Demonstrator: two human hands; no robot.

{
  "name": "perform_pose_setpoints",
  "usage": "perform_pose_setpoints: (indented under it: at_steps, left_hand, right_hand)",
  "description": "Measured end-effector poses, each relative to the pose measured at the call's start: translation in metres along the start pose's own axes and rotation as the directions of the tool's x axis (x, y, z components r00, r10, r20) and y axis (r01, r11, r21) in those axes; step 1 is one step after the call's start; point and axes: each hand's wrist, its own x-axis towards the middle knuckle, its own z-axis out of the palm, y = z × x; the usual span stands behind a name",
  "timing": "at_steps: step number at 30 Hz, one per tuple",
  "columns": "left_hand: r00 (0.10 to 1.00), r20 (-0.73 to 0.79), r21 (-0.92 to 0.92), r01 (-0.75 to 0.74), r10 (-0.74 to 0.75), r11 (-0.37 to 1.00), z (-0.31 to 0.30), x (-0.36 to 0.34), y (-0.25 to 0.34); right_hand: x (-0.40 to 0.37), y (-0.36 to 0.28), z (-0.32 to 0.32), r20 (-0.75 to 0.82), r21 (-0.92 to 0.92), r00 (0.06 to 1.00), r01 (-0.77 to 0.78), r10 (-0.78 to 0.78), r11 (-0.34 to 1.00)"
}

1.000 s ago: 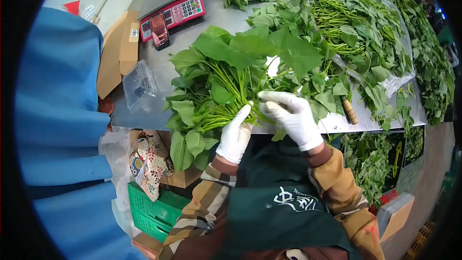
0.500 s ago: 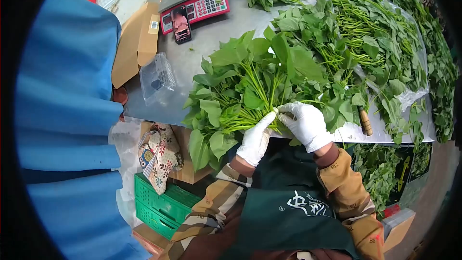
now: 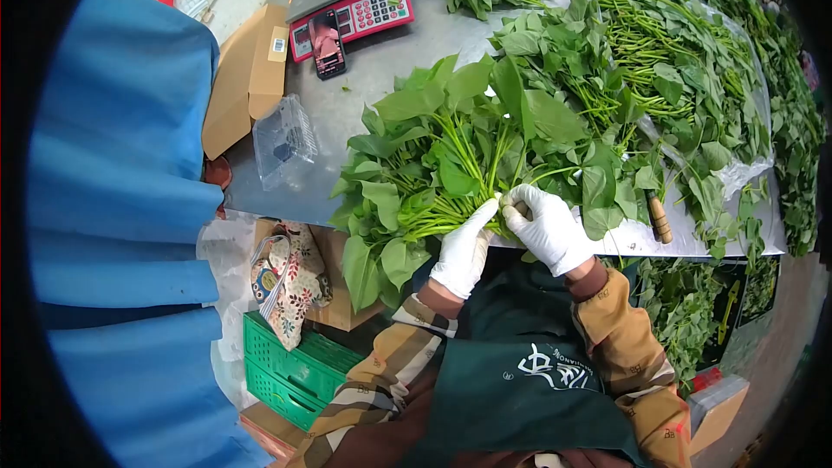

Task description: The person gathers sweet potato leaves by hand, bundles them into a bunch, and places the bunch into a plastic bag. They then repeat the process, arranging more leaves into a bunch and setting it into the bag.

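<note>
My left hand (image 3: 464, 253), in a white glove, is closed around the lower stems of a large bunch of leafy greens (image 3: 433, 156). Its thumb presses near the cut ends at the table's front edge. Right beside it, my gloved right hand (image 3: 548, 230) has its fingers pinched together at the stem ends, close to the left thumb. A leafy stem (image 3: 555, 173) stretches out to the right from just above the right fingers. The fingertips partly hide what they pinch. The bunch's broad leaves fan out left and away from me.
More greens (image 3: 667, 52) lie on plastic at the right. A wooden-handled tool (image 3: 659, 218) rests near the front edge. Further back stand a red scale (image 3: 373, 9) and a phone (image 3: 327, 45). A clear plastic box (image 3: 284, 143) and a cardboard box (image 3: 247, 78) are on the left.
Both hands stay at the stem ends with only slight finger movement. A leaf to the right of my right hand has shifted and hangs lower.
</note>
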Motion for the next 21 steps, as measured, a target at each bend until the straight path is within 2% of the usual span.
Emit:
perform_pose_setpoints:
  at_steps: [1,4,7,8,9,11,12,13,15,16,17,19,21]
  left_hand:
    - [1.000,0.003,-0.011,0.012,-0.012,1.000,0.001,0.000,0.000]
    - [0.999,0.029,-0.035,0.024,-0.023,0.999,-0.001,0.002,0.002]
    - [1.000,0.006,-0.038,0.005,-0.005,0.999,0.001,0.002,0.001]
    - [1.000,-0.009,-0.034,-0.003,0.003,0.999,0.003,0.001,0.001]
    - [1.000,-0.015,-0.039,-0.002,0.001,0.999,0.007,0.000,0.002]
    - [1.000,-0.029,-0.049,0.000,-0.002,0.999,0.011,-0.004,0.004]
    - [1.000,-0.020,-0.041,-0.001,0.000,0.999,0.009,-0.002,0.004]
    - [1.000,-0.009,-0.032,-0.001,0.001,0.999,0.005,0.000,0.003]
    - [1.000,-0.008,-0.018,0.016,-0.016,1.000,0.001,0.003,0.001]
    - [0.999,-0.018,-0.013,0.028,-0.029,1.000,-0.001,0.003,0.002]
    - [0.999,-0.030,-0.008,0.039,-0.039,0.999,-0.002,0.003,0.002]
    - [1.000,-0.012,-0.039,0.017,-0.017,0.999,0.003,0.001,0.002]
    - [1.000,-0.005,-0.050,0.005,-0.005,0.999,0.008,-0.003,0.004]
  right_hand:
    - [-0.001,0.002,0.001,-0.004,0.047,1.000,0.008,-0.008,0.999]
    - [-0.008,0.006,0.004,0.010,0.400,0.998,-0.054,0.055,0.915]
    - [-0.017,-0.014,-0.011,-0.053,0.543,0.996,-0.030,0.070,0.839]
    - [-0.019,-0.024,-0.020,-0.097,0.671,0.988,-0.026,0.123,0.741]
    - [-0.015,-0.017,-0.022,-0.210,0.674,0.968,0.039,0.140,0.738]
    - [-0.011,-0.012,-0.032,-0.249,0.719,0.942,0.022,0.227,0.695]
    - [-0.013,-0.005,-0.033,-0.252,0.590,0.953,0.014,0.168,0.807]
    - [-0.016,-0.005,-0.031,-0.280,0.340,0.960,0.071,0.029,0.938]
    - [-0.025,0.010,-0.022,-0.142,-0.065,0.979,0.139,-0.147,0.988]
    - [-0.030,0.002,-0.020,-0.028,-0.076,1.000,-0.011,0.009,0.997]
    - [-0.034,0.016,-0.007,-0.023,-0.083,0.999,0.039,-0.041,0.996]
    - [-0.035,0.010,0.000,-0.048,-0.127,0.999,0.016,-0.023,0.992]
    - [-0.034,0.017,0.004,-0.079,-0.039,0.996,0.032,-0.035,0.999]
